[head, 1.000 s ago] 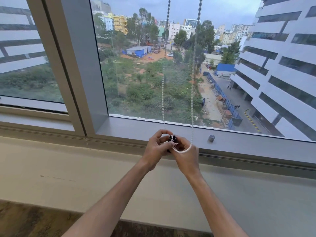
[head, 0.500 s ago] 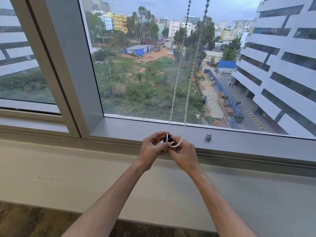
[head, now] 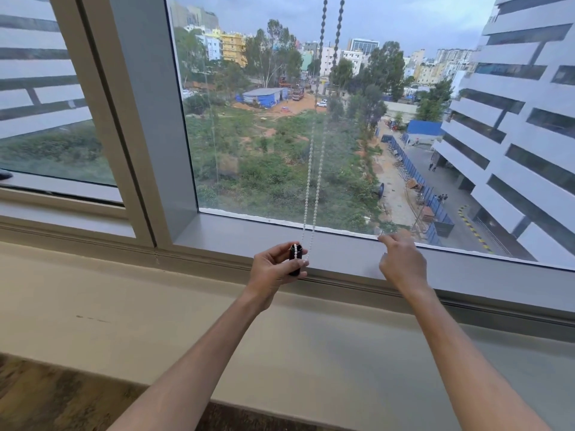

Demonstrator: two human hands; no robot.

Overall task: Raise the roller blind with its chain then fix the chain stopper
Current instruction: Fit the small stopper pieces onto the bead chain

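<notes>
A white bead chain [head: 316, 194] hangs in two strands from the top of the view in front of the window glass. Its bottom loop runs into a small black chain stopper [head: 295, 259]. My left hand [head: 270, 272] grips that stopper between thumb and fingers, just above the grey window frame. My right hand [head: 403, 262] is off the chain, about a hand's width to the right, with its fingertips down on the frame's ledge. Whatever lies under those fingertips is hidden. The roller blind itself is out of view above.
The grey window frame ledge [head: 342, 244] runs under both hands, with a wide beige sill [head: 155, 306] in front of it. A thick mullion [head: 140, 119] stands to the left. A dark patterned surface [head: 46, 399] shows at the bottom left.
My right hand let go of the chain and stopper and moved right to the frame ledge, where a small grey piece lay. My left hand keeps the stopper. The two strands hang closer together.
</notes>
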